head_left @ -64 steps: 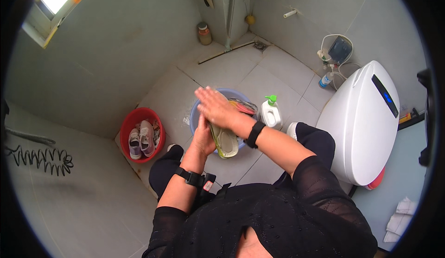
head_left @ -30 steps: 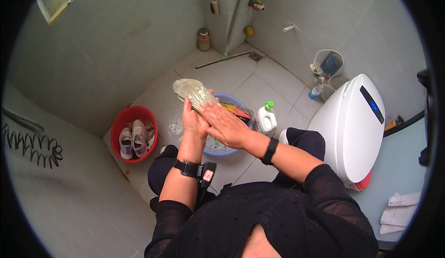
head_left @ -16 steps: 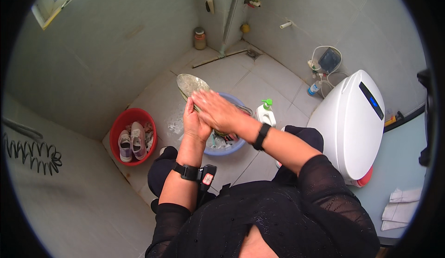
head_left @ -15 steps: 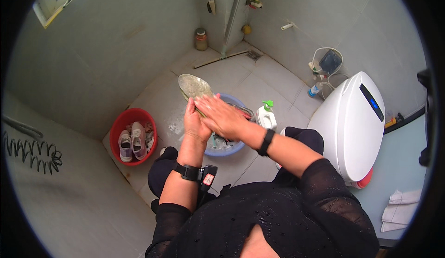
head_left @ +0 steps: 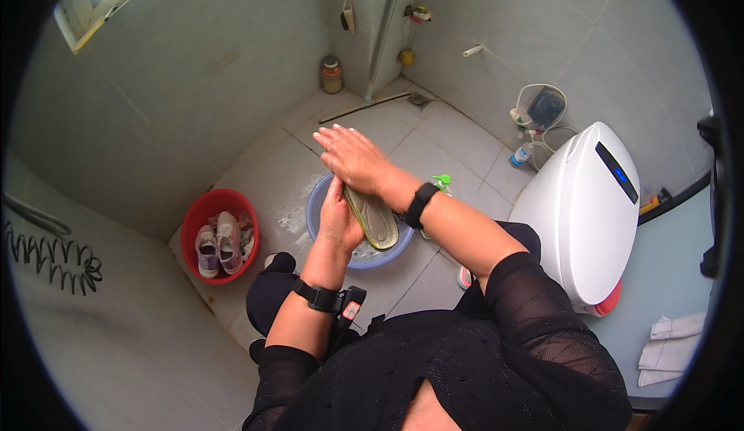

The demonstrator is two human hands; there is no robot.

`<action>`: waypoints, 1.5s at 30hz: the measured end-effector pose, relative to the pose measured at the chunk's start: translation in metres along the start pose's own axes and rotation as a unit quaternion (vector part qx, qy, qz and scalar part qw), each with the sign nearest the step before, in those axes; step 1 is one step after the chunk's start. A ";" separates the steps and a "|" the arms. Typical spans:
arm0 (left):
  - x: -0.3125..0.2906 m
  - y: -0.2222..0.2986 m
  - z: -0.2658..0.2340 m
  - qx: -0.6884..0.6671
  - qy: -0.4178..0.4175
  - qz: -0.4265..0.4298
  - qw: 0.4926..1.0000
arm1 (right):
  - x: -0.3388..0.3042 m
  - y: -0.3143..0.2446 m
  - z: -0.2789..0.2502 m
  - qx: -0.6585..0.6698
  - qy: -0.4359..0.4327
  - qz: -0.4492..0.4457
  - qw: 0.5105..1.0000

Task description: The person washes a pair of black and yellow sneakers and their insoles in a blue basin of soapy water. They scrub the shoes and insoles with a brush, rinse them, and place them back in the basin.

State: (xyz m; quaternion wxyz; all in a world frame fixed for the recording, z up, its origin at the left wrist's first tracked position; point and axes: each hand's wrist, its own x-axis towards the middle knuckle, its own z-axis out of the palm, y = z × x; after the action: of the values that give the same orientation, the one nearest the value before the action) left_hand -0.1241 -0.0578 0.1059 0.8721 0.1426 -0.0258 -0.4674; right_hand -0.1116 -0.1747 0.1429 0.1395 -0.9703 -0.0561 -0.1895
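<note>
A grey shoe insole with a yellow-green edge (head_left: 376,222) is held above the blue basin (head_left: 315,205), its rounded end toward me. My left hand (head_left: 339,218) grips it from the left side, thumb pointing up. My right hand (head_left: 353,160) lies across its far end with the fingers stretched out together, hiding that part. Below, the basin holds suds and water, mostly covered by my hands and the insole. Partly behind my right wrist stands a bottle with a green pump top (head_left: 442,182).
At the left a red basin (head_left: 186,233) holds a pair of light shoes (head_left: 227,243) and crumpled pieces. The white toilet (head_left: 577,214) stands close on my right. A jar (head_left: 332,75) and a long-handled floor squeegee (head_left: 364,108) are by the far corner. Suds wet the tiles beside the blue basin.
The insole, which stuck out beyond my fingers at the far left, now reaches back toward me over the basin. My right hand has slid away from me and leftward, uncovering its near end.
</note>
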 end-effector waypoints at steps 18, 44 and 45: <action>0.000 -0.008 -0.010 0.063 0.046 -0.043 0.996 | -0.011 0.017 0.013 0.160 0.038 0.188 0.968; -0.004 -0.011 -0.014 0.127 0.102 -0.059 0.985 | -0.002 0.039 0.019 0.235 -0.103 0.294 0.921; -0.002 -0.011 -0.014 0.124 0.113 -0.045 0.985 | -0.005 0.033 0.021 0.199 -0.081 0.250 0.944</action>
State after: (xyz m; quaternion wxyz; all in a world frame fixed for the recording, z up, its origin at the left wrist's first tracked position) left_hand -0.1316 -0.0583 0.0900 0.8230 0.3021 0.0217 -0.4806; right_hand -0.1036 -0.2004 0.1140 0.3676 -0.9177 0.1403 -0.0548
